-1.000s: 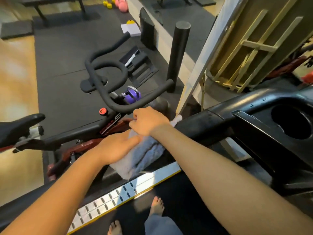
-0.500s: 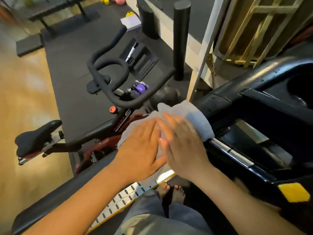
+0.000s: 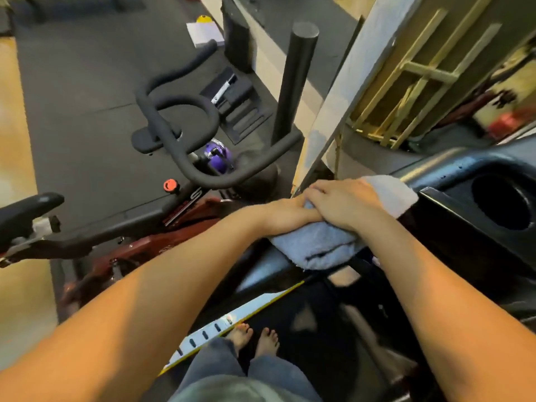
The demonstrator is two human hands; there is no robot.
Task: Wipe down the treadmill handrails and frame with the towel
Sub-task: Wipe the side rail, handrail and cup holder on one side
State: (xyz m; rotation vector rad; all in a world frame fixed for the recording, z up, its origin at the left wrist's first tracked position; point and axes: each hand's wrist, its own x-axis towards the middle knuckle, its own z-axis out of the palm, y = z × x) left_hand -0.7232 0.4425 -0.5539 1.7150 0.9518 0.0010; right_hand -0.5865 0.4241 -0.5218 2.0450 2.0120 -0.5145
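Towel (image 3: 322, 248) and both hands sit together on the treadmill's left handrail (image 3: 261, 269), close to where the rail meets the console (image 3: 452, 227). The grey-blue cloth is folded thick and draped over the rail, one end hanging toward the belt and the other bunched up against the console edge. The right hand (image 3: 345, 204) lies on top with its fingers bent over the far side, clamping the cloth to the rail. The left hand (image 3: 290, 211) rests just beside it on the towel, but its fingers are tucked under the right hand, so I cannot tell whether they grasp or only press.

The step looks like a two-handed rub along the rail. To do it well, wrap the cloth right round the bar so that the underside gets wiped too, press evenly, and slide in long overlapping strokes. The loose end should be gathered up so it does not drag on the side rail (image 3: 220, 329).

The cup holder (image 3: 478, 198) in the console is a dark round recess – nothing shows inside it. On the exercise bike (image 3: 185, 134) alongside, a purple bottle (image 3: 217, 158) sits below the handlebars; its holder is hidden.
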